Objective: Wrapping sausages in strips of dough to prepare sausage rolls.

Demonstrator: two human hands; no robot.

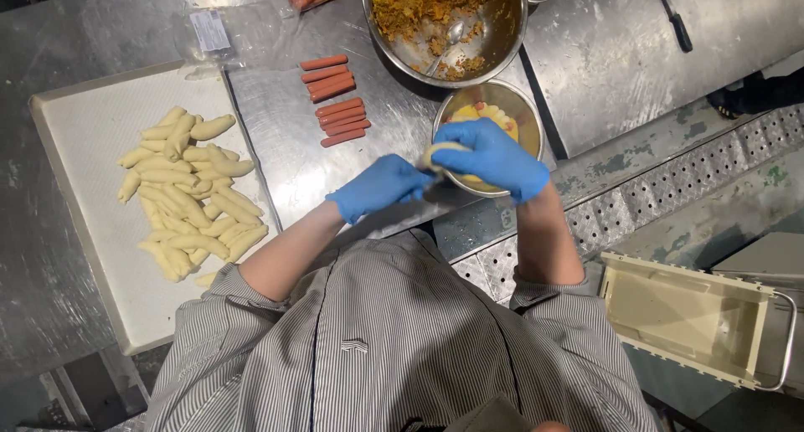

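Dough piece [439, 153], pale and curved, is held between both blue-gloved hands above the near edge of the steel surface [603, 55], just at the rim of a small metal bowl [526, 114] of yellowish pieces. The right hand [494, 157] has its grip curled closed over the top of the dough; the left hand [381, 186] pinches its near end with a narrow grip. Beyond the small bowl stands a large metal bowl [512, 30] of orange-brown filling with a spoon in it. Two short rows of sausages [337, 100] lie left of the bowls. Toward the left edge, a white tray [92, 114] carries a pile of finished dough rolls [188, 189]. A cream plastic box [687, 315] sits low to the right, off the surface.
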